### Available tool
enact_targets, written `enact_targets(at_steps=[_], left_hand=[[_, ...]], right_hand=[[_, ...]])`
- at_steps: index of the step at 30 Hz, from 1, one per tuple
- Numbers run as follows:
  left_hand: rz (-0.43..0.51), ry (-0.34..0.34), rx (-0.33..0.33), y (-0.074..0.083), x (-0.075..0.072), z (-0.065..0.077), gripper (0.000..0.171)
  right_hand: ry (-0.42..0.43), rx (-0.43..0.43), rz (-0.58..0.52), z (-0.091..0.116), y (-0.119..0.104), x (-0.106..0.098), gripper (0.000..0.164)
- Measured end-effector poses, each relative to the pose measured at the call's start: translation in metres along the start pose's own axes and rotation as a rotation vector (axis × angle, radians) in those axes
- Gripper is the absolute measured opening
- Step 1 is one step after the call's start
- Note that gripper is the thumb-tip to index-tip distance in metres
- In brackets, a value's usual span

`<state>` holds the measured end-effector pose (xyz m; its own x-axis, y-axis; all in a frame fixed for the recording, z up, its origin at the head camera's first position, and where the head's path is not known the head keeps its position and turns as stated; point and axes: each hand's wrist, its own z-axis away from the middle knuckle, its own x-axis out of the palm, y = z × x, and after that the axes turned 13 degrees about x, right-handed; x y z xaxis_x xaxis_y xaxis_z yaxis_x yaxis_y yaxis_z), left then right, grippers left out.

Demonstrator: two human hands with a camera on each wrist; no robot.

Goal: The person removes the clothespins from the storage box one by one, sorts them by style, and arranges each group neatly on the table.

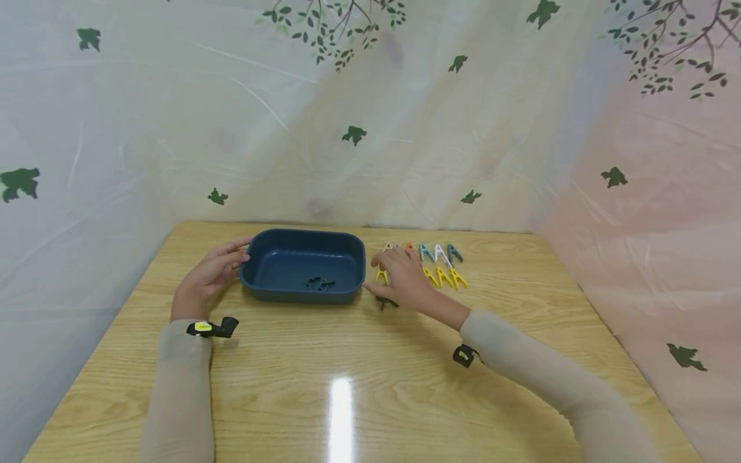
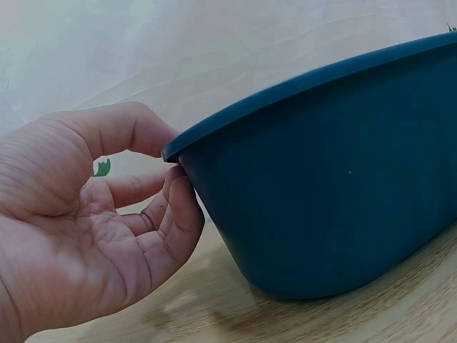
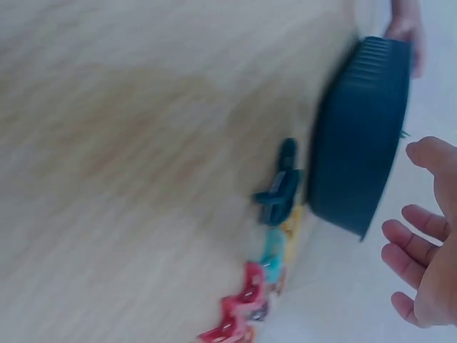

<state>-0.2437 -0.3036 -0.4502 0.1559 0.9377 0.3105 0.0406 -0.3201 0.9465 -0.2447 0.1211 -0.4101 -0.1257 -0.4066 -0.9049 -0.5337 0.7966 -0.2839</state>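
Note:
A dark blue plastic basin (image 1: 301, 297) stands on the wooden table. At its left end my left hand (image 1: 213, 273) pinches the rim, fingers bent against the edge in the left wrist view. Dark green clips (image 1: 317, 283) lie inside on the basin floor. My right hand (image 1: 408, 280) hovers just beyond the basin's right end, fingers spread and loosely bent, nothing visible in them. Below it a dark green clip (image 3: 282, 189) lies on the table. Rows of clothes pegs sit to the right, including yellow pegs (image 1: 442, 278), a white peg (image 1: 440, 254) and a blue-grey peg (image 1: 455, 253).
My right hand partly covers the pegs, among them an orange peg (image 1: 410, 247). Red pegs (image 3: 246, 293) show in the right wrist view. A leaf-printed curtain (image 1: 324, 161) hangs behind the table (image 1: 278, 386) and along its sides.

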Motion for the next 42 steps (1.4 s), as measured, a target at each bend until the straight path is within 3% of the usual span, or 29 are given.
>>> enact_targets(at_steps=[9,18,25,42], left_hand=[[0.033,-0.032,0.034,-0.002,-0.002,-0.001,0.034],[0.05,-0.037,0.043,-0.003,-0.002,-0.002,0.037],[0.059,-0.048,0.034,-0.004,-0.005,-0.005,0.04],[0.015,-0.025,0.007,0.002,-0.002,-0.001,0.039]], right_hand=[[-0.035,-0.119,-0.054,-0.033,-0.021,0.0,0.029],[-0.198,-0.176,0.025,-0.061,-0.03,0.019,0.028],[-0.259,-0.222,0.132,-0.071,-0.034,0.031,0.025],[-0.316,-0.286,0.181,-0.089,-0.039,0.049,0.019]])
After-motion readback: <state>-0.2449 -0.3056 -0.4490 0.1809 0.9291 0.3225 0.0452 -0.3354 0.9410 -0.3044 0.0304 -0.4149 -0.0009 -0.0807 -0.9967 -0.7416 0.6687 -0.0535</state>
